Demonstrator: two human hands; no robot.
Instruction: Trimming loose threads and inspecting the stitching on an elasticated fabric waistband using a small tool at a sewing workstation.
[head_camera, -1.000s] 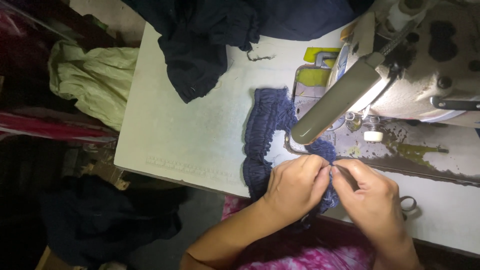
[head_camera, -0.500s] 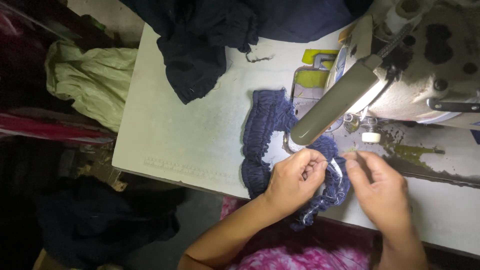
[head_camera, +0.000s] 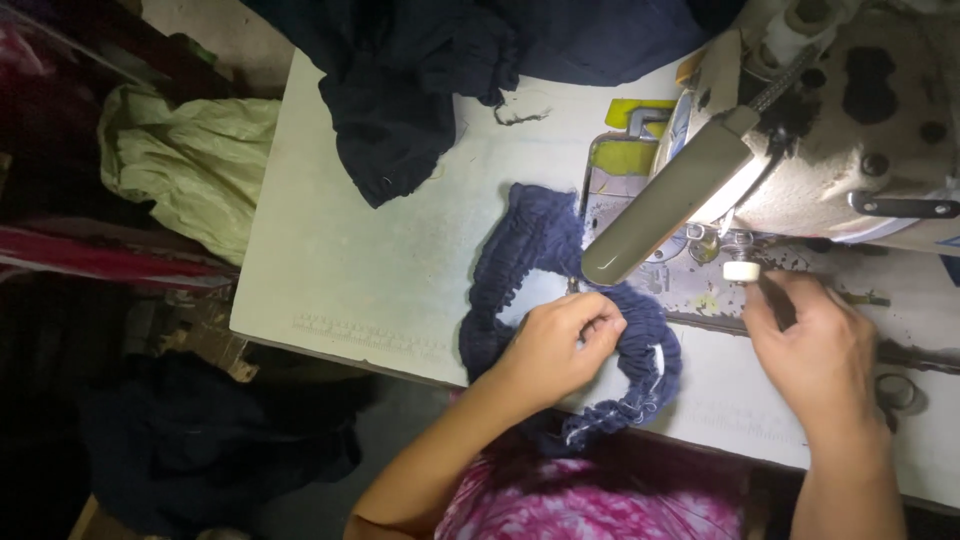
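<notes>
We note pale green cloth (head_camera: 185, 165) at upper left, off the counter (head_camera: 340, 270). Dark fabric (head_camera: 410, 90) lies heaped at upper centre. At centre, a navy gathered band (head_camera: 530, 240) curls over the counter edge; the left hand (head_camera: 560, 345) is closed on it. The sewing machine (head_camera: 840, 130) fills the upper right. Below it, the right hand (head_camera: 815, 355) has fingers curled near a small white knob (head_camera: 742, 270); whether it grips anything, we cannot tell.

A yellow rectangular label (head_camera: 628, 150) is seen on the tabletop (head_camera: 380, 270), beside the sewing machine (head_camera: 850, 130).
</notes>
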